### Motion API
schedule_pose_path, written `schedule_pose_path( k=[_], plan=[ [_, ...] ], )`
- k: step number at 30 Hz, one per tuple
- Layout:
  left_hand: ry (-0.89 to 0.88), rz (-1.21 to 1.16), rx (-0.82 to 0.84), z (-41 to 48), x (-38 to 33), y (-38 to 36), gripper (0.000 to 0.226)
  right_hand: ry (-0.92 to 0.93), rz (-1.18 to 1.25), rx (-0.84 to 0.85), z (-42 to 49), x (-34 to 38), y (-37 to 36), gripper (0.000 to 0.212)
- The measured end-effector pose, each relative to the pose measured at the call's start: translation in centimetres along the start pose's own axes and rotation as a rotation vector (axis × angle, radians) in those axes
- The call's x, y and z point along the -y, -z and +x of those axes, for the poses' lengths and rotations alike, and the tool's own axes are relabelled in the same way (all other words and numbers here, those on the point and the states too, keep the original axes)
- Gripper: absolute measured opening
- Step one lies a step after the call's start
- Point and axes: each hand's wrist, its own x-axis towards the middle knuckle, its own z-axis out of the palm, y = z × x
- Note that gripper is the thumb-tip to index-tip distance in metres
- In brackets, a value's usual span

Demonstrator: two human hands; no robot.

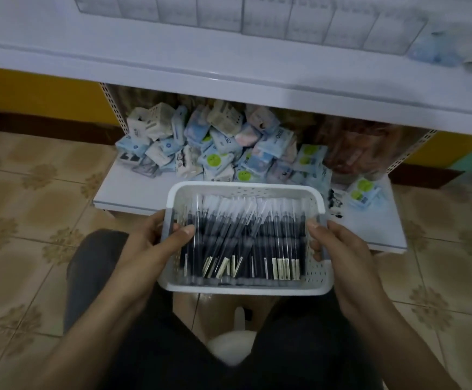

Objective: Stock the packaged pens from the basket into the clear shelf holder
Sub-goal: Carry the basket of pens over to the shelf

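Left hand (150,240): grips the left wall of the basket (243,288), thumb hooked over the rim and lying against the outermost pens.
Right hand (341,243): grips the right wall, thumb on the rim, fingers curled round the outside.
Packaged pens (243,240): all in the basket, packed side by side in clear sleeves, between the two hands.
Long axis of pens: runs from the person toward the shelving, with the pale label ends on the near side.
Clear shelf holder (257,15): on the upper shelf (229,60), ahead of and above the basket, well apart from both hands; its row of compartments runs left to right, across the pens' axis.
Nearer hand: neither clearly; the basket is held about centrally below the holder, and the holder's blurred far right end lies more on the right hand's side.
Below the holder: a lower shelf (133,190) heaped with small packets (215,142), just beyond the basket's far rim.
Coming move, as a judgement: no pen is stocked yet; one hand must let go of the basket, take pens by their near ends and carry them forward and upward.
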Motion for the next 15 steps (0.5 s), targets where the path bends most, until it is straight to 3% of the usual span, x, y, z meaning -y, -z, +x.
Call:
schedule_pose_path(
  k=[8,15],
  plan=[
    [0.059,0.134,0.061,3.8,1.9,2.0,0.022,-0.114,-0.043,-0.078,1.8,-3.6,-3.0,0.028],
    [0.097,0.165,0.077,7.5,3.4,4.2,0.028,-0.169,-0.015,-0.116,3.9,-6.6,-5.7,0.019]
  ],
)
